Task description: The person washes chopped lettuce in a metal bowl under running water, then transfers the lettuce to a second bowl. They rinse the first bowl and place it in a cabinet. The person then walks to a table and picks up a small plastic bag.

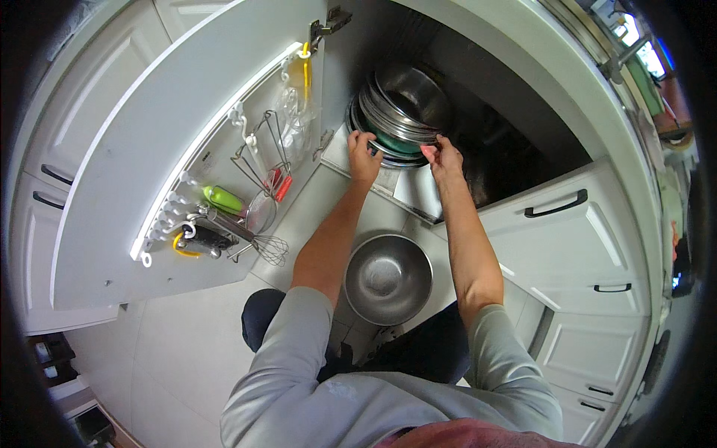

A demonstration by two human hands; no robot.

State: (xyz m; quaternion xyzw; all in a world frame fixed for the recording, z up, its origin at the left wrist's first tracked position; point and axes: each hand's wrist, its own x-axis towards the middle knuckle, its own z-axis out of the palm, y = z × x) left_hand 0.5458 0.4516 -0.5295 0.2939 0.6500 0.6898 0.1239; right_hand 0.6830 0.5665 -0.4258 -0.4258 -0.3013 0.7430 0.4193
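Note:
A stack of metal bowls point(378, 109) stands inside the open corner cabinet, with a deep, dark-looking metal pot or bowl point(425, 89) at its top. Lower in the pile shows a green bowl or basin point(396, 143), above more metal rims. My left hand point(365, 159) has its fingers curled at the pile's front left rim. On the right side, my right hand point(447, 159) pinches the edge of the stacked metal bowls between thumb and fingers. Below my hands, a large, bare metal bowl point(389, 280) sits upright on the floor between my legs.
The open cabinet door point(129, 151) stands at left. A hook rail on it carries a whisk point(269, 246), a strainer point(261, 213), a green-handled tool point(223, 199) and a clear plastic bag point(294, 126). White drawers point(566, 241) flank the right side.

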